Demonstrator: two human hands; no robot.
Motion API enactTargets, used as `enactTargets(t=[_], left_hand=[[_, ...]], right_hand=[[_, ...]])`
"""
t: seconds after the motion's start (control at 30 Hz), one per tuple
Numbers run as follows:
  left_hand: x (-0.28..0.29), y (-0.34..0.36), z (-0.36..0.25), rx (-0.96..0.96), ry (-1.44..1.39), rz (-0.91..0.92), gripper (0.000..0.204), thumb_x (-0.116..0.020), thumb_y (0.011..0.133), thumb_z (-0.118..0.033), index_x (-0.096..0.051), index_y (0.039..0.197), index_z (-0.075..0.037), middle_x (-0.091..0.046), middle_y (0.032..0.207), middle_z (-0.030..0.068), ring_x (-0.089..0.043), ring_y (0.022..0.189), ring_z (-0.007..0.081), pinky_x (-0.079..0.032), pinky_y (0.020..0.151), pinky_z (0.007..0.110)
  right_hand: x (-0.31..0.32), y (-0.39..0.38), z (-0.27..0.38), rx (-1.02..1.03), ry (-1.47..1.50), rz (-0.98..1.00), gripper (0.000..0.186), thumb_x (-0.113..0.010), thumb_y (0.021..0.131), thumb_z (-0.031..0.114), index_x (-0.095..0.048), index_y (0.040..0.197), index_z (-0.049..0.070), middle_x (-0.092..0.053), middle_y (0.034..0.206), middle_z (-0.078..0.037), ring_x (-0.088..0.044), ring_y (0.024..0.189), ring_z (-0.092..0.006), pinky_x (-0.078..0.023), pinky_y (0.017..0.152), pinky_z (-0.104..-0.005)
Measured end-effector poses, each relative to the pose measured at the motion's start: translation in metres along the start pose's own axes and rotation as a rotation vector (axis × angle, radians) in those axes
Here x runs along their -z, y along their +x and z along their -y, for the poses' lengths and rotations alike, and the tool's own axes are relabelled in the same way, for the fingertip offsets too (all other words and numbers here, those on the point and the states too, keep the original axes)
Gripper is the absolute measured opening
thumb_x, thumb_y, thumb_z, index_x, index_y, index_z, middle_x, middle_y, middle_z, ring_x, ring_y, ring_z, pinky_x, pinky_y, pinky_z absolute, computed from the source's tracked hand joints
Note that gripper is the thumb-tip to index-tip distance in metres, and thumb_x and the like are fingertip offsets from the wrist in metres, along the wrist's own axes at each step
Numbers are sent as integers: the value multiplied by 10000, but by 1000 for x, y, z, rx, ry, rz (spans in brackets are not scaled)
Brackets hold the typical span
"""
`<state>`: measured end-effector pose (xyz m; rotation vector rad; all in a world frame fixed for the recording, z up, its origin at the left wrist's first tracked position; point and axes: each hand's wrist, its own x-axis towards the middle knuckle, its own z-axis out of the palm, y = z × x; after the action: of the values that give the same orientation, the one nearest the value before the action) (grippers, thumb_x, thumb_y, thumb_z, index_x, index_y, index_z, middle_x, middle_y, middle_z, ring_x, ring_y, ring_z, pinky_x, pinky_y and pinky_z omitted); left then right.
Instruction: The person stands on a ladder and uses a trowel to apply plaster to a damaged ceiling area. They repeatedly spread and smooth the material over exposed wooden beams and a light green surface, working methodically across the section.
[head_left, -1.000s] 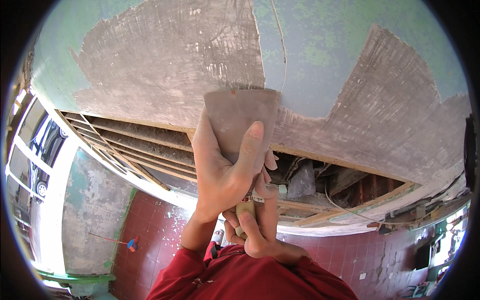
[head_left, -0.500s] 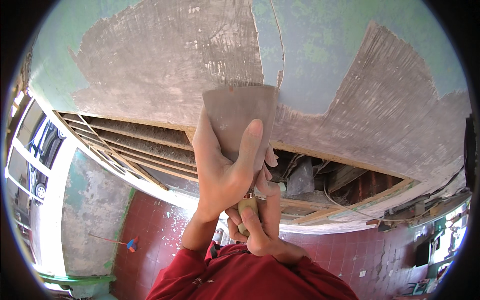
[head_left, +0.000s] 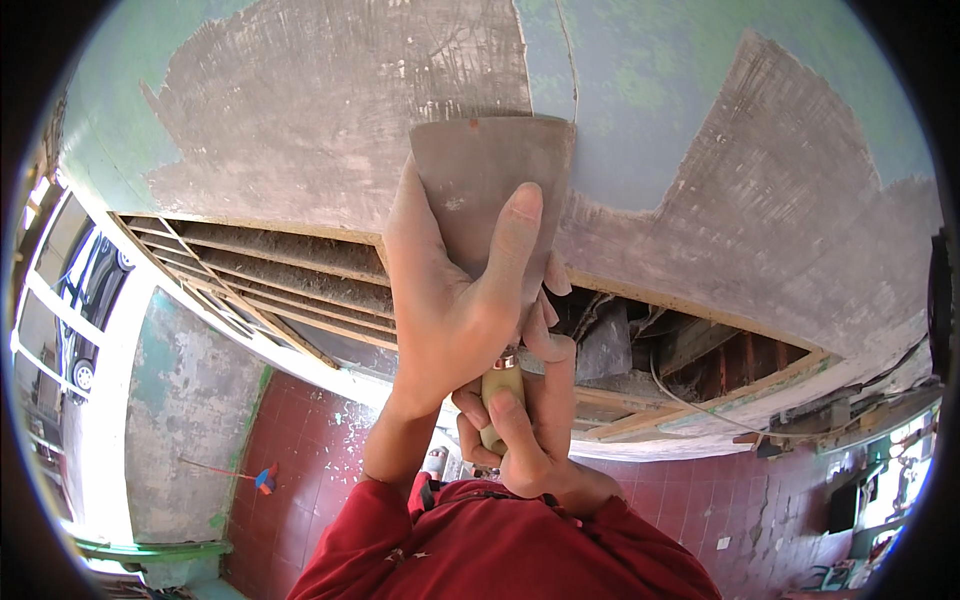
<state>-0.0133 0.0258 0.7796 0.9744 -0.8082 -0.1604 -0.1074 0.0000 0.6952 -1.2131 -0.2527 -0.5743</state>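
I hold a wide scraper (head_left: 480, 175) with a flat grey metal blade and a pale yellowish handle (head_left: 500, 385). My left hand (head_left: 450, 310) grips the blade, its thumb laid across the front and its other fingers behind. Lower down, my right hand (head_left: 530, 430) is closed round the handle. The blade's broad edge lies against the wall (head_left: 340, 110), where bare grey-brown surface meets blue-green paint (head_left: 640, 110). A thin crack runs through the paint above the blade's right corner. What lies behind the blade is hidden.
Below the scraped surface are a slatted wooden vent opening (head_left: 290, 270) and, to the right, a broken-open frame (head_left: 700, 350) with a dangling cable (head_left: 690, 400). A red tiled floor (head_left: 680, 500) shows beneath. A blue and red object (head_left: 266, 480) with a stick lies lower left.
Both hands and the scraper have moved up along the wall and slightly right. The blade now covers the lower part of the narrow paint strip beside the crack.
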Motion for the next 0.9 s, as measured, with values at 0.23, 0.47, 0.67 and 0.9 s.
enactTargets(t=[0.23,0.47,0.67,0.9], left_hand=[[0,2,5,-165,90,-33,250,-622,911,-115,-482,1026,57,-616,769,110,-590,551,130,-467,451,246],[-2,10,-2,-242,182,-77,245,-646,897,-159,-527,944,49,-624,788,93,-574,646,105,-461,547,248],[-2,5,1,-214,124,-63,229,-629,912,-138,-503,952,49,-625,775,98,-589,595,121,-467,515,247],[-3,-5,10,-206,138,-64,211,-616,920,-118,-496,972,48,-623,779,93,-594,604,115,-469,507,242]], right_hand=[[-6,-1,0,91,-70,-63,636,-318,981,110,62,1491,123,-489,772,-132,-331,359,-62,-270,343,-187],[-6,9,14,69,-34,-46,599,-361,1025,208,0,1497,128,-467,765,-98,-329,397,-62,-279,367,-183],[-6,3,16,108,-95,-79,541,-349,1020,160,-96,1496,118,-481,780,-95,-331,419,-61,-284,371,-185],[-1,-8,13,82,-111,-77,524,-331,1009,113,-118,1488,113,-482,773,-93,-331,416,-57,-284,368,-182]])
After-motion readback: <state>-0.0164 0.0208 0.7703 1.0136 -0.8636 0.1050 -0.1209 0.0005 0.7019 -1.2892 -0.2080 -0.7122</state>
